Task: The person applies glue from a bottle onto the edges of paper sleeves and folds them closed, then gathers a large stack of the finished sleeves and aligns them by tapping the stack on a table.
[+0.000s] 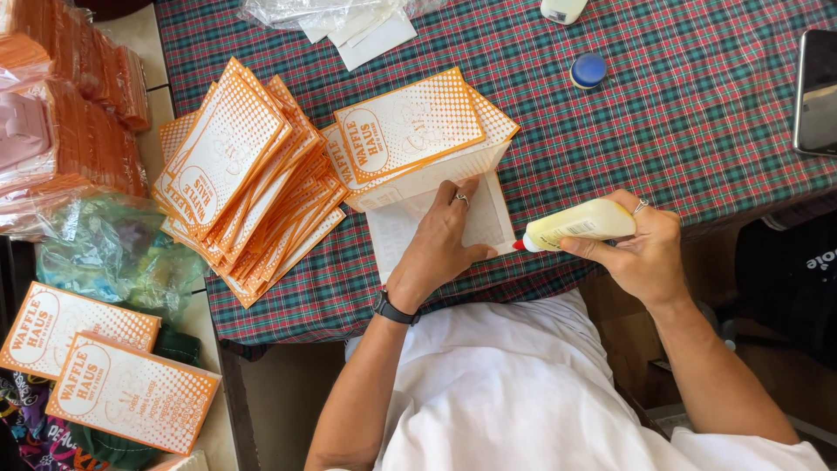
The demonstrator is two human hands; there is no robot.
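Note:
My left hand [443,240] presses flat on a white unfolded paper bag [493,222] lying on the plaid tablecloth, fingers spread, a ring on one finger and a dark watch on the wrist. My right hand [641,249] grips a pale yellow glue bottle [580,223] held sideways, its red nozzle touching the bag's right edge. Above the bag, touching it, lies a small pile of orange-and-white printed bags [410,131].
A fanned stack of orange-and-white bags [240,174] sits at the table's left. A blue cap [589,70], a white bottle [562,9], clear plastic wrap [349,17] and a dark phone [818,87] lie farther back. Wrapped orange bundles [70,96] and finished bags [105,366] are off the table's left.

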